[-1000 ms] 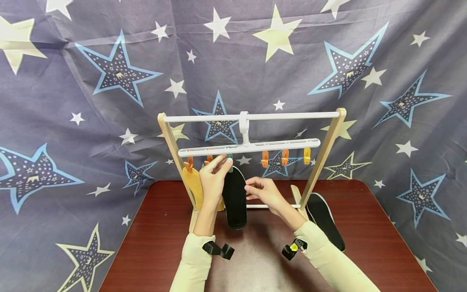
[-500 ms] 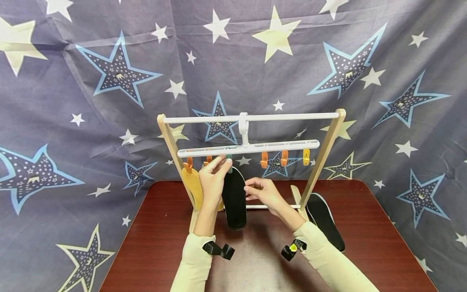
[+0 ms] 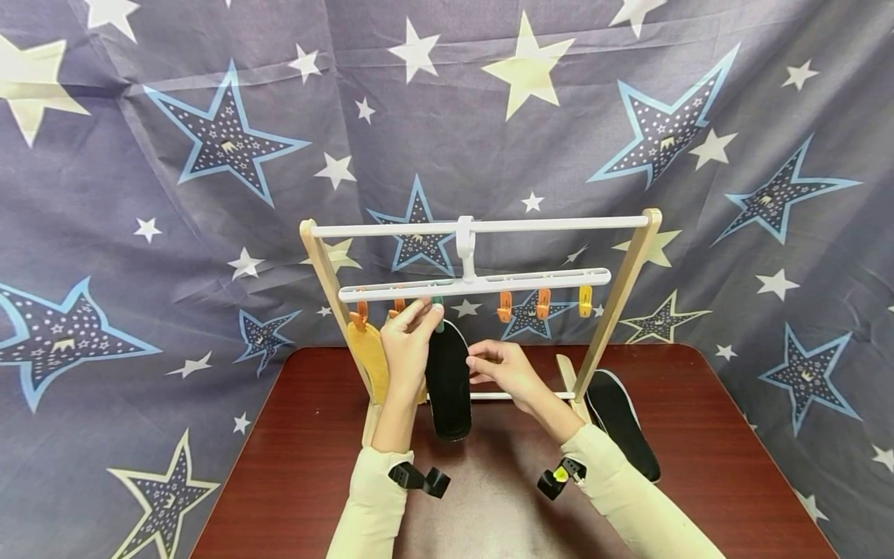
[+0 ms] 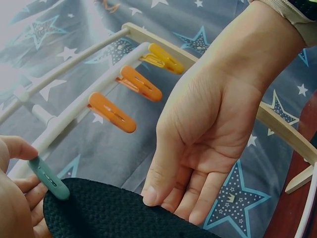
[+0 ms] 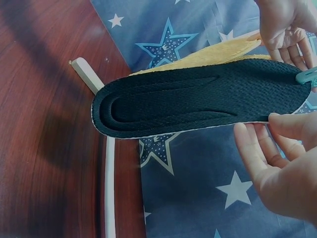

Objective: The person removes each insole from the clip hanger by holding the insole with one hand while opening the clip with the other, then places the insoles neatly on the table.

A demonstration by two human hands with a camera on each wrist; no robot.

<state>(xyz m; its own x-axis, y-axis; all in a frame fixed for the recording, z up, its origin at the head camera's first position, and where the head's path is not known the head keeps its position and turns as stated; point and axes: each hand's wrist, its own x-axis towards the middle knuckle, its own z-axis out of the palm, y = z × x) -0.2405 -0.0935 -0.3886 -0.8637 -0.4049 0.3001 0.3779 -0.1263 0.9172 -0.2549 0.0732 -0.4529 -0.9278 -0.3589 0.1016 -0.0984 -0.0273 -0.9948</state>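
Observation:
A black insole (image 3: 448,380) hangs toe end up below the white clip hanger (image 3: 482,283). At its top end sits a green clip (image 4: 49,178), overlapping the insole's edge. My left hand (image 3: 408,341) pinches this clip, thumb at its upper end and fingers behind. My right hand (image 5: 290,163) pinches the insole's right edge between thumb and fingertips. Left of my left hand, a yellow insole (image 3: 368,357) hangs from an orange clip (image 3: 359,317); another yellow piece is mostly hidden behind my left hand and the black insole.
The hanger hooks over the top bar of a wooden rack (image 3: 324,268). On its right half hang two orange clips (image 3: 504,307) and a yellow clip (image 3: 585,301). A second black insole (image 3: 624,427) lies on the red-brown table (image 3: 279,481), right of the rack. A star-patterned cloth (image 3: 447,140) stands behind.
The hanger and its clips have shifted very slightly left in view. Both hands keep the same hold on the green clip and the black insole.

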